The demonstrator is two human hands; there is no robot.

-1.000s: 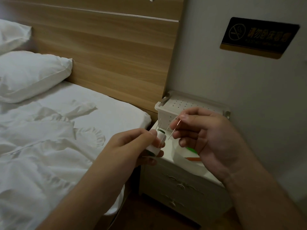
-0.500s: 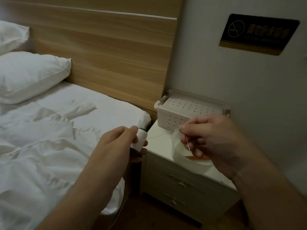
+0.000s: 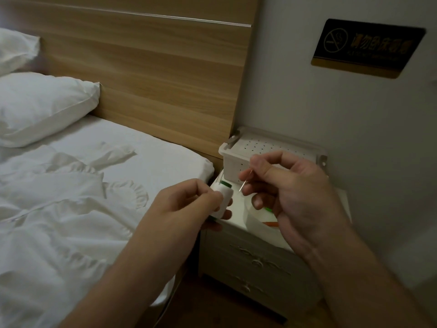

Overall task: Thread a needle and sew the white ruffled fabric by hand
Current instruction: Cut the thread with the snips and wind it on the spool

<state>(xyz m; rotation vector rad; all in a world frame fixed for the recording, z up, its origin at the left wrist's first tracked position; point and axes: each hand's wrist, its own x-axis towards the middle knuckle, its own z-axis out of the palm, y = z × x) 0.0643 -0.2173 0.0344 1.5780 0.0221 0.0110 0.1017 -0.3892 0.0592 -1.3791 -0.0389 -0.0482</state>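
- Head view, change: half a second ago the right hand (image 3: 290, 197) was lower with the needle pointing down by its fingers. Now it is raised, with the needle (image 3: 246, 180) slanting toward 7 o'clock. The left hand (image 3: 186, 204) and spool have shifted right, closer to the needle.
- Head view, right hand: thumb and forefinger pinch the needle near its upper end. The free tip is aimed at the spool, probably so the two can meet for threading.
- Head view, left hand: fingers curled around a white spool (image 3: 223, 201) with a green end, held upright-ish just at 9 o'clock of the needle tip. No loose thread end visible, too fine to tell.
- Head view, fabric: white ruffled fabric (image 3: 78, 185) lies spread on the bed (image 3: 165, 159) at 9 o'clock of the hands, well apart and untouched, waiting for the sewing step.
- Head view, rest: both hands work over the nightstand (image 3: 238, 218), where a white perforated box (image 3: 236, 162) sits at 12 o'clock against the wall. A shallow container with green and orange bits is under the right hand, likely the kit, kept near.
- Judgement: threading not yet done; needs steady alignment, dim light could make the eye hard to find.
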